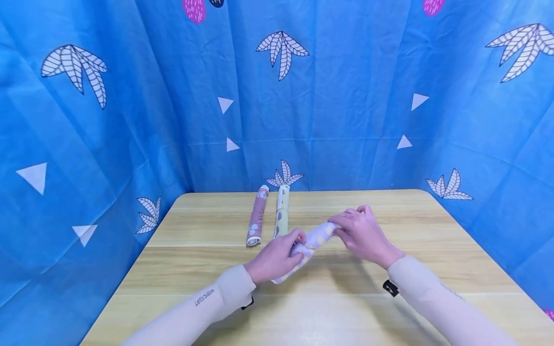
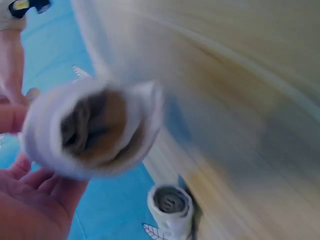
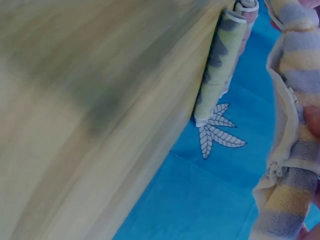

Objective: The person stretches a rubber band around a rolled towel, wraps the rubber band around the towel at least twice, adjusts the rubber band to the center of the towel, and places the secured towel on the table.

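Between both hands a rolled towel [image 1: 319, 236], checked in lilac and pale yellow, is held up above the table on a slant. My left hand [image 1: 277, 257] grips its nearer, lower part, and my right hand [image 1: 361, 234] pinches the far, higher end. In the left wrist view the open end of the rolled towel [image 2: 95, 130] shows its coiled layers, slightly blurred. From the right wrist view, a loose edge stands along the rolled towel [image 3: 295, 135], and fingers hold it at the right border.
At the back of the wooden table [image 1: 207, 269] lie a mauve rolled towel [image 1: 258, 214] and a green rolled towel [image 1: 283, 209], side by side and apart. The green one's near end is by my left hand. A blue patterned curtain [image 1: 346, 96] surrounds the table's back and sides.
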The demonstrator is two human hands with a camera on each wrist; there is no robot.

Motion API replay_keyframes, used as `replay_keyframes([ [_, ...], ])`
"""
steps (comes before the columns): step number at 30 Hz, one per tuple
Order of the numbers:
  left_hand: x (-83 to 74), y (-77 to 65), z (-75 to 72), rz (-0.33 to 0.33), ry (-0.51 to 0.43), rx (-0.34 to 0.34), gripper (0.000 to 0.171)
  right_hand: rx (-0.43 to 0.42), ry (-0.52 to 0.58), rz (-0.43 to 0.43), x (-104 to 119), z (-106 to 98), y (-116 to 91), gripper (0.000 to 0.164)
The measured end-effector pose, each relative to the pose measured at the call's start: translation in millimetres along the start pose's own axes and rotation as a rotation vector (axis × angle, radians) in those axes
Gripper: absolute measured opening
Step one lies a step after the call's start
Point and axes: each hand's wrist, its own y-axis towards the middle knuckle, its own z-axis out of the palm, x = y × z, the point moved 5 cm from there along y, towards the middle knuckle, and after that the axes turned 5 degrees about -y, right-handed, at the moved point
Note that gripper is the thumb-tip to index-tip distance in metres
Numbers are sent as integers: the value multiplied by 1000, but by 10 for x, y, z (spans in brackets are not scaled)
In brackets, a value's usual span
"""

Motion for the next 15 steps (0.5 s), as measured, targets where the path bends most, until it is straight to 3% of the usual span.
replay_keyframes([
  [7, 13, 85, 77, -177, -312, 98, 26, 74, -10, -40, 25, 33, 110, 27],
  [11, 70, 111, 120, -225, -463, 87, 26, 95, -23, -61, 18, 71, 135, 29],
  [15, 126, 113, 146, -245, -632, 102, 27, 44, -13, -109, -6, 75, 96, 34],
])
